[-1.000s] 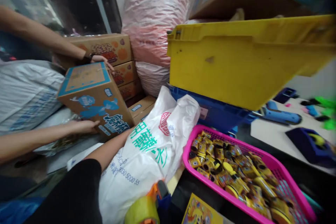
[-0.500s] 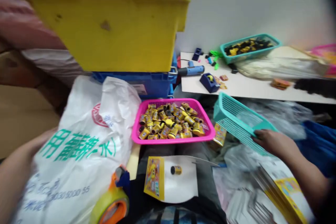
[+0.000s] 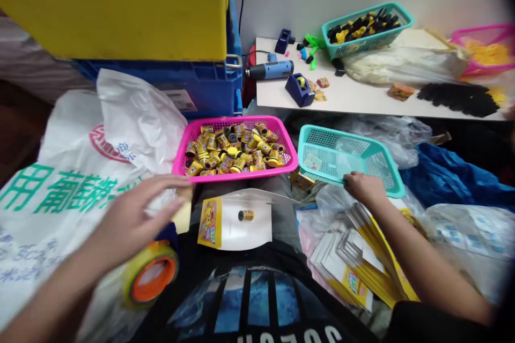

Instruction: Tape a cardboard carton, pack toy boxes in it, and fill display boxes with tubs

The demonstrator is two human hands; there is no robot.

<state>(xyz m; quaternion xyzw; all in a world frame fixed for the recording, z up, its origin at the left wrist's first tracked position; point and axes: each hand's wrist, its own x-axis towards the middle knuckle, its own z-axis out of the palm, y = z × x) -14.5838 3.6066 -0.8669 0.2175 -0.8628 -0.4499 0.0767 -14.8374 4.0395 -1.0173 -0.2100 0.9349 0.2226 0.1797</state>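
Desk point(image 3: 362, 96) behind, pink basket point(image 3: 235, 144) between hands. Left hand point(image 3: 137, 209) open by white sack point(image 3: 60, 225); right hand point(image 3: 364, 187) on teal basket point(image 3: 317, 144) rim, grip unclear.

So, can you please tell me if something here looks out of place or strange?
One small yellow canister lies alone on a white-backed card, apart from the many in the pink basket. A yellow packet also sits on its own, tucked under the edge of the teal basket.

I record a magenta mesh basket point(image 3: 235, 120) holding yellow-and-black canisters point(image 3: 229, 153), a teal mesh basket point(image 3: 322, 144), a yellow crate point(image 3: 108, 8), and a white plastic sack point(image 3: 60, 193) printed with green characters.
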